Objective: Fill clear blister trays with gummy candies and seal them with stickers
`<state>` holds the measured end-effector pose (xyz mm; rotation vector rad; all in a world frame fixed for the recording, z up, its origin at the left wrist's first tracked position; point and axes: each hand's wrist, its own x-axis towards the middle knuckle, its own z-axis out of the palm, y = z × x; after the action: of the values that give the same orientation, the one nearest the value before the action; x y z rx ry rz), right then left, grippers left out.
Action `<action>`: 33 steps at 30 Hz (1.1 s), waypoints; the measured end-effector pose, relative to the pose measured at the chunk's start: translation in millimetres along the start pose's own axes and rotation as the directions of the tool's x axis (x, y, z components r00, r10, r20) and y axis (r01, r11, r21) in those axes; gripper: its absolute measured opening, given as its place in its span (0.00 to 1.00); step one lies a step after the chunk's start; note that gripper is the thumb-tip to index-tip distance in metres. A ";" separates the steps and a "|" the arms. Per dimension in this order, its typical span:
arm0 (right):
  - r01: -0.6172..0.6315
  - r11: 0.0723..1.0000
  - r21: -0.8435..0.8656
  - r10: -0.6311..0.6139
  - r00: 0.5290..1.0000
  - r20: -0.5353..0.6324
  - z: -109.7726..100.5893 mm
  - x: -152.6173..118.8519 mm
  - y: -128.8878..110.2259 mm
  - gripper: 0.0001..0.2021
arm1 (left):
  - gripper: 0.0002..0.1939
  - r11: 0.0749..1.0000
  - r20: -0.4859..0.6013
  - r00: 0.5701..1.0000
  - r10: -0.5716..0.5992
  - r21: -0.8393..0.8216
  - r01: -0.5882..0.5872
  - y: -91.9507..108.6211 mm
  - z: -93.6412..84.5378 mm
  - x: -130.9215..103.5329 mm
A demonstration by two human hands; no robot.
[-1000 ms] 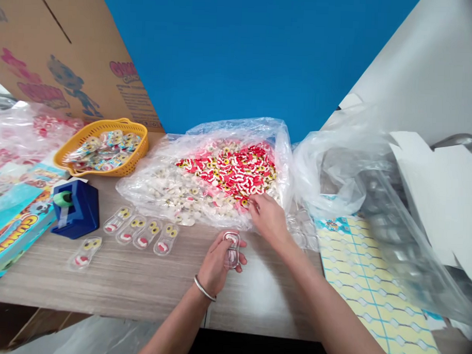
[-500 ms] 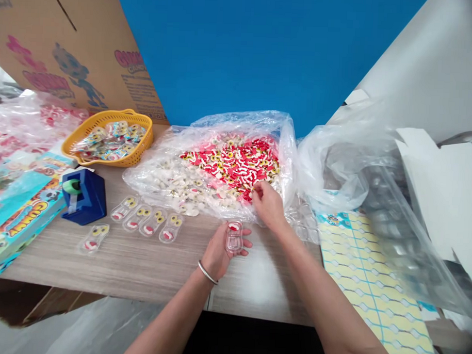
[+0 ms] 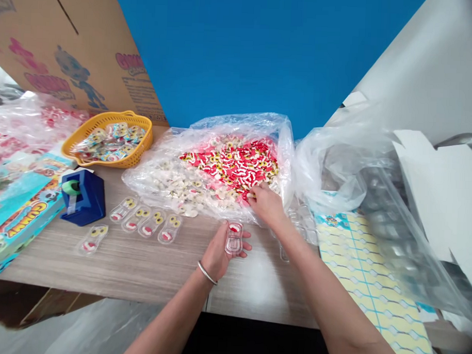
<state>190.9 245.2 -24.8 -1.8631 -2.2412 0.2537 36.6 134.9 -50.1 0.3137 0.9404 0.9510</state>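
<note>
On my left hand [image 3: 219, 251] rests a clear plastic blister tray [image 3: 234, 239] with a red-and-white mouth-shaped candy in its upper hollow; the thumb holds its side and the fingers reach out beneath. My right hand [image 3: 266, 203] is at the near right edge of the candy pile [image 3: 240, 164], fingers bent together among the pieces; what they pinch is hidden. The pile of red-and-white mouths and yellow eyes lies in an opened clear plastic bag [image 3: 158, 177]. Left of my hands, several filled blister trays [image 3: 170, 229] lie on the table [image 3: 147, 272], each with eyes and a mouth.
A blue tape dispenser [image 3: 88, 197] stands by a yellow basket [image 3: 142, 147] of wrapped candies. At far left is a printed display box [image 3: 29, 211]. To the right are a yellow label sheet [image 3: 353, 253] and clear plastic trays [image 3: 389, 218]. A blue panel [image 3: 263, 54] rises behind.
My right hand has shifted slightly left and down into the near edge of the pile, its fingers curling lower. My left hand with the blister tray has hardly moved.
</note>
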 end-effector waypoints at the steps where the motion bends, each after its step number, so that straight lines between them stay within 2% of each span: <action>1: -0.001 0.999 -0.041 0.001 1.000 0.011 -0.1 -0.1 -2.8 0.09 | 0.23 1.000 0.002 1.000 -0.001 -0.003 0.001 0.0 -0.1 0.2; 4: -0.016 0.997 -0.072 0.016 1.000 0.002 2.4 -1.3 -4.4 0.11 | 0.24 1.000 0.018 1.000 0.001 -0.008 -0.001 0.4 0.6 -0.4; 7: -0.040 0.999 0.001 0.040 0.998 -0.044 3.8 -1.9 1.2 0.11 | 0.24 1.000 0.015 1.000 0.000 0.007 0.000 1.4 1.9 -2.1; 10: 0.000 0.981 0.195 0.023 0.993 -0.118 -4.0 -7.7 4.2 0.09 | 0.25 1.000 0.002 1.000 -0.006 0.013 0.006 1.7 1.4 -2.9; 12: 0.061 0.924 0.378 -0.006 0.989 -0.145 -14.3 -20.8 0.3 0.08 | 0.25 1.000 0.001 1.000 -0.011 0.001 0.011 1.4 0.4 -2.6; 14: 0.100 0.830 0.548 -0.065 0.994 -0.082 -24.6 -42.7 -9.1 0.07 | 0.25 0.999 0.022 1.000 -0.007 -0.034 0.008 1.0 0.5 -2.3; 16: 0.099 0.760 0.643 -0.161 0.986 0.038 -30.3 -69.8 -21.3 0.07 | 0.23 0.995 0.062 0.998 0.019 -0.095 -0.013 0.6 2.7 -2.7; 18: 0.088 0.758 0.646 -0.218 0.968 0.125 -29.3 -95.5 -32.9 0.08 | 0.22 0.988 0.102 0.994 0.046 -0.153 -0.030 0.3 7.0 -4.3; 21: 0.051 0.827 0.560 -0.170 0.972 0.162 -19.0 -120.5 -43.6 0.09 | 0.21 0.982 0.137 0.989 0.062 -0.188 -0.035 0.0 14.4 -8.3; 27: 0.002 0.928 0.372 -0.033 0.997 0.075 -5.7 -130.9 -45.5 0.07 | 0.11 0.982 0.150 0.986 0.069 -0.186 -0.040 -0.9 19.3 -18.7; 28: -0.002 0.928 0.373 -0.020 0.998 0.056 -5.5 -131.9 -44.8 0.07 | 0.10 0.982 0.144 0.987 0.066 -0.184 -0.039 -0.8 19.1 -20.4; 30: -0.016 0.905 0.425 0.009 1.000 0.020 -5.1 -134.5 -42.9 0.07 | 0.15 0.986 0.130 0.990 0.062 -0.165 -0.040 -0.4 18.7 -23.3; 33: -0.036 0.833 0.552 0.060 0.998 -0.026 -3.1 -139.6 -39.3 0.07 | 0.19 0.994 0.121 0.991 0.061 -0.100 -0.049 0.7 19.6 -26.0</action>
<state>179.0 100.8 -19.0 -1.5829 -1.8217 0.7728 45.6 117.4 -24.2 0.3138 0.7723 1.0127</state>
